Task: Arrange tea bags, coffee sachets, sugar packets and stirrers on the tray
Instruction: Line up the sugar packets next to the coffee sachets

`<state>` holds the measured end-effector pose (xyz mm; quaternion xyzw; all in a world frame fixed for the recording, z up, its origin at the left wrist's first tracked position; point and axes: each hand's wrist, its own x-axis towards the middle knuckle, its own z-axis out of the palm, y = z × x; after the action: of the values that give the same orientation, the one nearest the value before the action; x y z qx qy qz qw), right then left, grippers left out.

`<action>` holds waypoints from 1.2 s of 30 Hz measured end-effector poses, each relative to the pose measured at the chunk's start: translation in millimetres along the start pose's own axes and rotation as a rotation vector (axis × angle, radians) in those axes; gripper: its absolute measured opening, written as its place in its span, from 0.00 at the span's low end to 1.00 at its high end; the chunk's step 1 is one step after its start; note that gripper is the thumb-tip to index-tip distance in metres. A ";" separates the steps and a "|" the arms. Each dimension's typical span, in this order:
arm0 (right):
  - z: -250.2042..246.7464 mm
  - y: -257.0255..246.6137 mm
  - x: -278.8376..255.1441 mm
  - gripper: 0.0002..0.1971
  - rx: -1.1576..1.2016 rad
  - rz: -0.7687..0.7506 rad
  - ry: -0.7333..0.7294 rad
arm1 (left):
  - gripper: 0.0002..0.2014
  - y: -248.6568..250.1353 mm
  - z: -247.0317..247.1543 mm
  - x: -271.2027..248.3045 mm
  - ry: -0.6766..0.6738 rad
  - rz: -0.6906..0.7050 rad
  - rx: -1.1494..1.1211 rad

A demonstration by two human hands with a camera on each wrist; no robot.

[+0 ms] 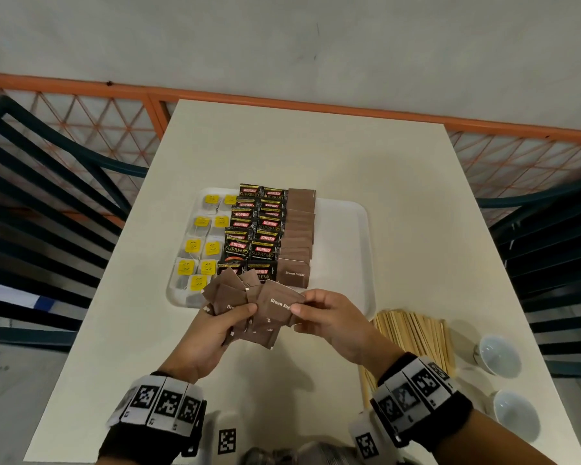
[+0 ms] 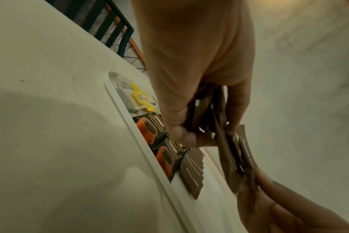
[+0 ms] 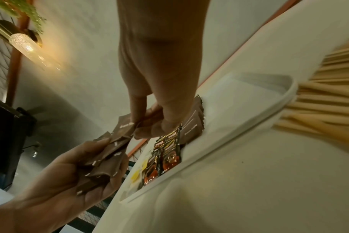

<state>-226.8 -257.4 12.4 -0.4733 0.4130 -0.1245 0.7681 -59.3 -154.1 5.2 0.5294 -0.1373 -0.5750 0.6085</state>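
Head view, centre: white tray (image 1: 344,229) on a cream table (image 1: 399,182). On the tray, left to right: tea bags (image 1: 200,246) w/ yellow tags, black coffee sachets (image 1: 257,229) in two overlapping columns, then a column of brown sugar packets (image 1: 297,236). Right part of the tray is bare.

Left hand (image 1: 208,337), lower centre, fingers curled round a fanned bunch of brown packets (image 1: 235,297), thumb on top. The bunch hangs over the tray's near edge and hides part of the nearest sachets and tea bags. Right hand (image 1: 329,317) pinches one packet (image 1: 279,305) from the bunch betw. thumb and forefinger; "Brown Sugar" print faces up.

Stirrers (image 1: 413,337): wooden pile off the tray, lower right, just beside its near right corner; right wrist partly covers them. Two small white cups (image 1: 498,355) further right, near the table edge.

Dark slatted chairs (image 1: 41,196) on both sides of the frame; orange lattice railing (image 1: 114,129) behind the table. Right wrist view, upper left: lit wall lamp (image 3: 24,42).
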 end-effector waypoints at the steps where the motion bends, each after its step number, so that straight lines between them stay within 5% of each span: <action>1: -0.9 0.2 2.6 0.03 0.014 0.012 -0.004 | 0.24 -1.2 -2.4 0.3 -0.013 -0.007 -0.014; 3: -4.7 -0.6 8.4 0.04 -0.003 0.011 0.029 | 0.30 -3.1 -9.8 1.8 0.008 -0.019 -0.046; 6: -14.8 -1.0 19.1 0.05 -0.040 -0.004 0.163 | 0.13 0.7 -20.8 0.7 0.055 0.000 -0.081; 11: -22.3 0.2 43.1 0.07 -0.227 -0.017 0.387 | 0.13 7.7 -35.9 -1.1 0.116 -0.008 -0.077; 21: -19.7 6.5 73.5 0.14 -0.553 -0.121 0.513 | 0.12 9.5 -40.2 -1.4 0.102 -0.025 -0.075; 26: -16.7 6.6 71.6 0.16 -0.632 -0.153 0.524 | 0.22 14.5 -34.9 1.4 0.017 -0.012 -0.096; 29: -13.4 7.6 68.4 0.16 -0.675 -0.151 0.517 | 0.37 15.6 -32.0 5.5 -0.012 -0.010 -0.078; 36: -12.2 11.9 69.3 0.15 -0.622 -0.073 0.486 | 0.14 8.6 -30.0 10.0 0.062 -0.067 0.006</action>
<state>-194.8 -299.2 -35.8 -0.6545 0.5837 -0.1288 0.4630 -28.2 -149.9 -4.3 0.5530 -0.1023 -0.5779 0.5914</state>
